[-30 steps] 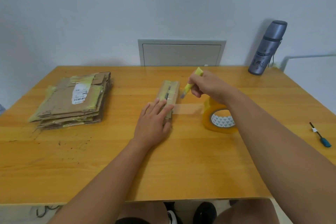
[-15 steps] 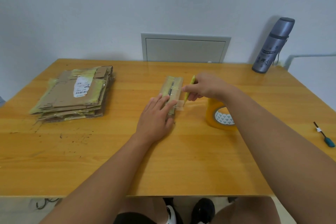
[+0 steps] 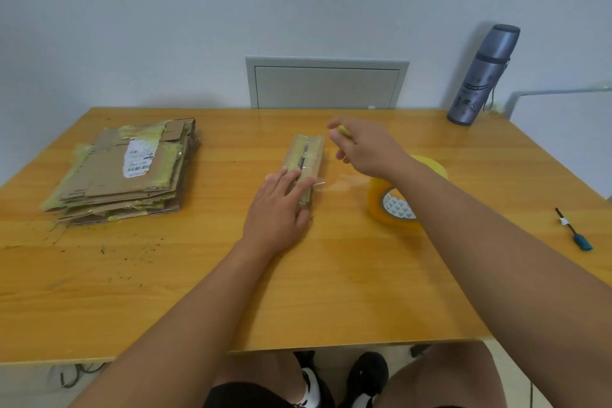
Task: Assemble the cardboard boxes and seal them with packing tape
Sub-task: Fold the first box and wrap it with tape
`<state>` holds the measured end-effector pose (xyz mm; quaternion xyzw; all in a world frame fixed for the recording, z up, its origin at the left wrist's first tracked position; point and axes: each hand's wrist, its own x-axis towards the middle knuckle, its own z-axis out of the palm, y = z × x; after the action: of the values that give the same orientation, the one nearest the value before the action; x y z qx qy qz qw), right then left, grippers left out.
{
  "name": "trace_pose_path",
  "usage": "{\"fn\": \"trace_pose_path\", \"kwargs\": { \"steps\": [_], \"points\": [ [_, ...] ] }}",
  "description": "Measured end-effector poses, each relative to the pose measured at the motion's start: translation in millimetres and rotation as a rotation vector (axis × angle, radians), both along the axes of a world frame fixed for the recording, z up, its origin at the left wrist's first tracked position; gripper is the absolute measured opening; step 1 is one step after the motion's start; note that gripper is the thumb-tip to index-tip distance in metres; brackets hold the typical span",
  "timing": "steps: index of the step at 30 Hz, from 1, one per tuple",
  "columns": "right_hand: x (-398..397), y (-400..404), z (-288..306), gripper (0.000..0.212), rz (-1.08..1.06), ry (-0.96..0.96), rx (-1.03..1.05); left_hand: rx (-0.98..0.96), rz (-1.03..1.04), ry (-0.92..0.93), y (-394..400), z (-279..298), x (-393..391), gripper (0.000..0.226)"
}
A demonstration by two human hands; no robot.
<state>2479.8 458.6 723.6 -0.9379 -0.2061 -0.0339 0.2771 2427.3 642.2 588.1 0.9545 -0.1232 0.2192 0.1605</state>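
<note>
A small, narrow cardboard box [image 3: 306,156] lies in the middle of the wooden table [image 3: 331,291], with yellowish tape on its top seam. My left hand [image 3: 278,209] presses flat on the box's near end, fingers straight. A strip of clear tape [image 3: 334,183] runs from under those fingers to the right, toward the yellow tape roll [image 3: 395,205]. My right hand [image 3: 364,149] hovers just right of the box and grips a small yellow cutter [image 3: 342,130], most of it hidden in the fist.
A stack of flattened cardboard boxes [image 3: 129,169] lies at the left. A grey flask [image 3: 483,76] stands at the back right by the wall. A small screwdriver with a teal handle [image 3: 574,233] lies near the right edge. A grey wall panel [image 3: 326,83] is behind the table.
My right hand dipped the cutter down to the tape beside the box, then lifted up and away to the right. My left hand stayed pressed on the box.
</note>
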Motion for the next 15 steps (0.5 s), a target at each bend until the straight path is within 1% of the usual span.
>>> {"fn": "trace_pose_path", "kwargs": {
  "steps": [2,3,4,6,8,11,15],
  "points": [
    [-3,-7,3,0.029,-0.032,-0.130,-0.248,0.002,0.004,-0.005,0,0,1,0.056],
    [-3,-13,5,0.028,-0.078,-0.147,-0.374,0.003,0.007,-0.006,0,0,1,0.056],
    [-4,-19,7,0.027,-0.129,-0.115,-0.481,0.005,0.009,-0.007,-1,0,1,0.056],
    [-9,-28,8,0.036,-0.209,0.021,-0.618,0.012,0.010,-0.007,-1,0,0,0.055],
    [-12,-34,5,0.045,-0.245,0.085,-0.652,0.022,0.015,-0.004,-1,1,0,0.056],
    [-14,-39,2,0.044,-0.248,0.050,-0.607,0.037,0.019,0.009,-1,1,0,0.056],
    [-17,-42,7,0.048,-0.212,0.090,-0.617,0.043,0.025,0.009,-2,2,-2,0.056]
  ]
}}
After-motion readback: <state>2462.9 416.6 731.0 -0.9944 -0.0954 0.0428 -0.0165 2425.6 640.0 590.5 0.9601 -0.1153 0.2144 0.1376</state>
